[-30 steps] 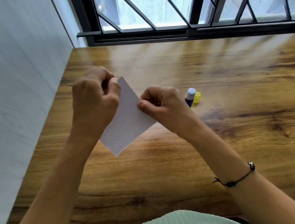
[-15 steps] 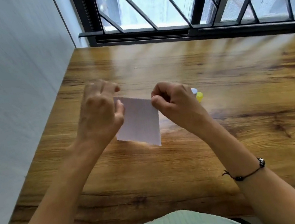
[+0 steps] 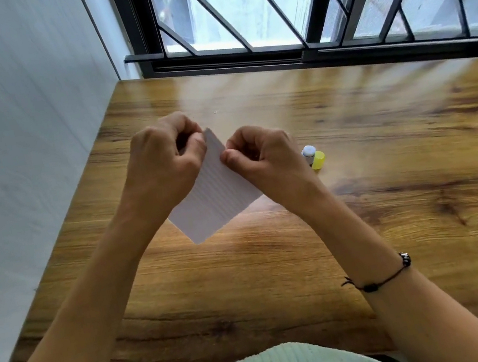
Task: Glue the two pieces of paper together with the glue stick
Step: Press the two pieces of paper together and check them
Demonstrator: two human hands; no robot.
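Observation:
A white lined piece of paper (image 3: 215, 199) is held tilted above the wooden table (image 3: 366, 222), one corner pointing down. My left hand (image 3: 164, 165) pinches its upper left edge. My right hand (image 3: 262, 157) pinches its upper right edge with thumb and forefinger. Whether it is one sheet or two pressed together I cannot tell. The glue stick (image 3: 309, 154) lies on the table just right of my right hand, its white tip bare, with its yellow cap (image 3: 318, 160) beside it.
A white wall (image 3: 19, 155) runs along the table's left edge. A black-framed barred window (image 3: 297, 11) stands along the far edge. The table's near edge is close to my body.
Half a second ago the paper hung square between my spread hands; now my hands are closer together and higher, and the paper is turned so one corner points down.

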